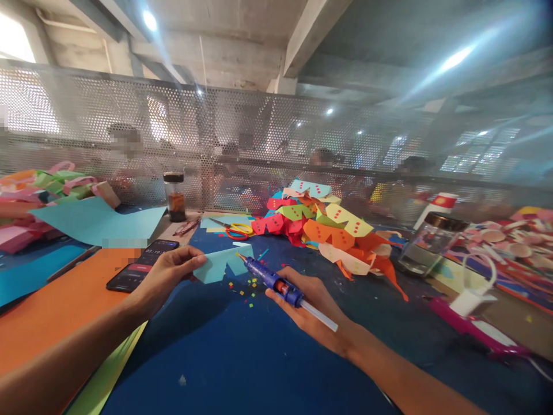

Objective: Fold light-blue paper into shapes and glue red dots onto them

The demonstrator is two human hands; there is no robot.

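Observation:
Between thumb and fingers, my left hand [181, 266] pinches the left end of a light blue cut paper piece [216, 265] with notches in its lower edge. My right hand [309, 300] is wrapped round a blue hot glue gun [263, 274], and a clear glue stick [319, 316] sticks out of its back. The nozzle points at the paper's upper right part; whether it touches cannot be made out. Tiny coloured paper squares [251, 288] lie scattered on the blue table [224, 357] below the paper.
Behind the paper lie scissors [237, 231] and a heap of coloured cut paper pieces [328, 230]. At left are a phone [140, 265], orange paper [64, 305] and a jar of brown liquid [176, 199]. A glass jar [432, 245] and a pink power strip [479, 331] stand at right.

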